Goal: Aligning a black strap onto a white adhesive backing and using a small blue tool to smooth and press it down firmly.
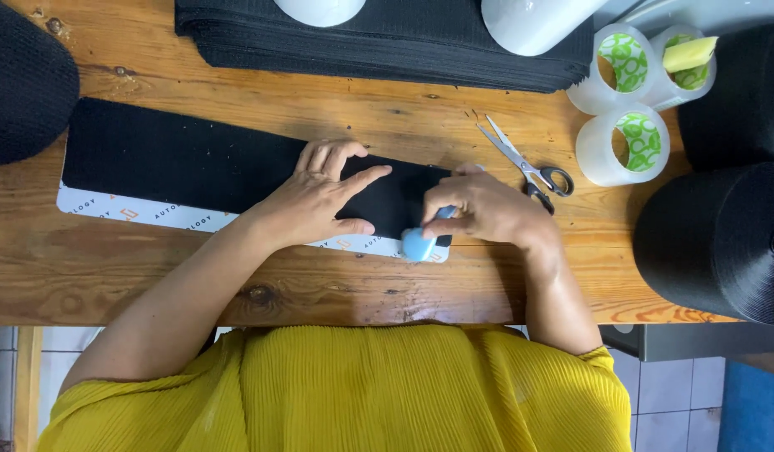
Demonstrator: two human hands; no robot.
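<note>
Fingers of the right hand (487, 209) pinch a small rounded light-blue tool (419, 243) at the lower right end of a long black textured strip (177, 159), while the left hand (324, 197) lies flat on it, fingers spread. The strip runs left to right across the wooden tabletop (152, 276), over a white card (152, 216). Scissors (525, 166) rest just right; tape rolls (630, 142) sit upper right.

tool (419, 243): mostly hidden in right hand (487, 209); kind unclear
strip (177, 159): middle covered by left hand (324, 197)
spools (722, 238): cut off at right edge
white cones (533, 21): tops cropped
</note>
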